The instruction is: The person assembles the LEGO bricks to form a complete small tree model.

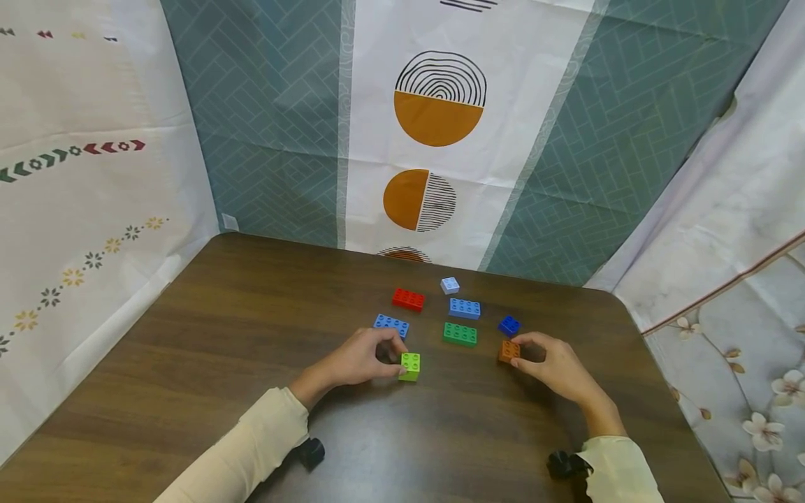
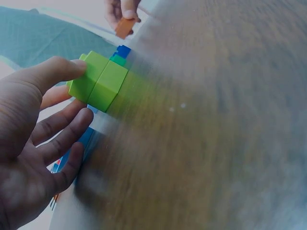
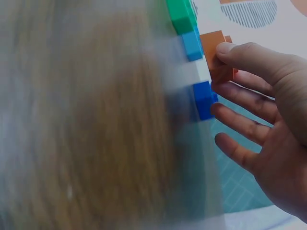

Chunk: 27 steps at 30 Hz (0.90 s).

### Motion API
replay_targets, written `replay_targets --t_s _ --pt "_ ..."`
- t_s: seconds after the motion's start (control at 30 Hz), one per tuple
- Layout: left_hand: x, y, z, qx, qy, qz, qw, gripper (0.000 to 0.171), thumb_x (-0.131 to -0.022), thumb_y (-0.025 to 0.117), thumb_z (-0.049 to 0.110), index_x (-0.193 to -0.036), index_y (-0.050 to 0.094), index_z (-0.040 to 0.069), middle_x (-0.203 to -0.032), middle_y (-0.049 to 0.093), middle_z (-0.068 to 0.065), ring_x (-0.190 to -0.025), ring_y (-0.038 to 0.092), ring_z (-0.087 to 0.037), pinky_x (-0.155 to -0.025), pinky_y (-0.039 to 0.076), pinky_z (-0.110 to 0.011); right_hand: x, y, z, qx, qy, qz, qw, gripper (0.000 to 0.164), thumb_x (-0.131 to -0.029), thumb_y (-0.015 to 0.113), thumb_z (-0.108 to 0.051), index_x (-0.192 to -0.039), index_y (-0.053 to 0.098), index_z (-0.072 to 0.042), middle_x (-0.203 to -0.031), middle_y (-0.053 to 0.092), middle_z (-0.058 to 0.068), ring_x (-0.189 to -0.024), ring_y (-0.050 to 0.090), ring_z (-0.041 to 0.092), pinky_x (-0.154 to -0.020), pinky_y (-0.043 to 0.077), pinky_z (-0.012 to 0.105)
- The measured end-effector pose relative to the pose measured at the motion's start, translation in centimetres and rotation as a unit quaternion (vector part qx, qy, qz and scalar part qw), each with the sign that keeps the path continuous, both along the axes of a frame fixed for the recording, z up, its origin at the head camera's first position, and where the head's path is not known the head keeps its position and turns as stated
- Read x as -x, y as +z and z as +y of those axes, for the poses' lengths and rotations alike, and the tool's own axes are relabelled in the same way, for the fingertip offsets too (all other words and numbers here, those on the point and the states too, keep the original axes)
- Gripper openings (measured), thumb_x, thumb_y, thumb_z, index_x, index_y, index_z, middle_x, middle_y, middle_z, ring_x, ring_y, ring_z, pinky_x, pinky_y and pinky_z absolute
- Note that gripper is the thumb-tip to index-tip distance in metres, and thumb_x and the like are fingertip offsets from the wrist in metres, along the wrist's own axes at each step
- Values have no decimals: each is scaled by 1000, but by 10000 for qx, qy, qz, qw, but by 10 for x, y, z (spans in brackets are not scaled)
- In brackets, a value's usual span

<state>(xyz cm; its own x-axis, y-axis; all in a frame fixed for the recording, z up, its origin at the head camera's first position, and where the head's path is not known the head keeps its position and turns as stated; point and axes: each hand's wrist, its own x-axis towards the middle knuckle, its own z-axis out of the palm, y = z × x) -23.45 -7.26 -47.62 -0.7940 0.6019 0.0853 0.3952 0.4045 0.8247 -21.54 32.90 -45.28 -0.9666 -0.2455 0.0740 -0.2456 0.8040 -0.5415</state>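
My left hand (image 1: 365, 358) pinches a lime-green toy brick (image 1: 410, 366) between thumb and fingers, studs facing up. In the left wrist view a seam crosses the lime-green brick (image 2: 98, 81), as if two square bricks were stacked. On the right, my right hand (image 1: 556, 365) holds a small orange brick (image 1: 509, 351) by thumb and fingertips. The right wrist view shows the thumb pressed on the side of this orange brick (image 3: 216, 55), the lower fingers spread loosely. A dark blue brick (image 1: 509, 325) lies just beyond the orange one.
Between and beyond the hands lie a green brick (image 1: 460, 334), a blue brick (image 1: 391, 325), another blue brick (image 1: 465, 308), a red brick (image 1: 409, 299) and a pale lilac brick (image 1: 449, 285). Cloth hangings (image 1: 277, 140) rise behind the brown table (image 1: 251, 307).
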Motion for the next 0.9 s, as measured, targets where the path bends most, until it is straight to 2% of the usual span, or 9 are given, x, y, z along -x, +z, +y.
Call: replay_targets --t_s 0.17,0.6,0.9 --pt "0 1 1 23 18 20 10000 23 -88 82 21 -107 70 22 -103 73 8 -94 66 -10 -87 57 -27 0 4 -14 24 156 33 9999 38 -92 78 -31 -124 70 -13 -127 72 12 -121 64 39 -97 54 61" --pt "-1 0 0 -42 -10 17 10000 23 -88 82 21 -107 70 21 -104 73 7 -95 66 -11 -87 57 -27 0 6 -55 357 450 -171 9982 35 -91 79 -28 -123 70 -16 -125 71 5 -124 63 34 -101 54 58" --pt "-1 1 0 -15 40 83 10000 23 -87 83 21 -106 70 21 -102 73 8 -94 67 -11 -86 56 -27 0 9 -86 509 809 -85 9954 36 -90 80 -28 -123 70 -16 -130 71 5 -124 64 32 -101 54 59"
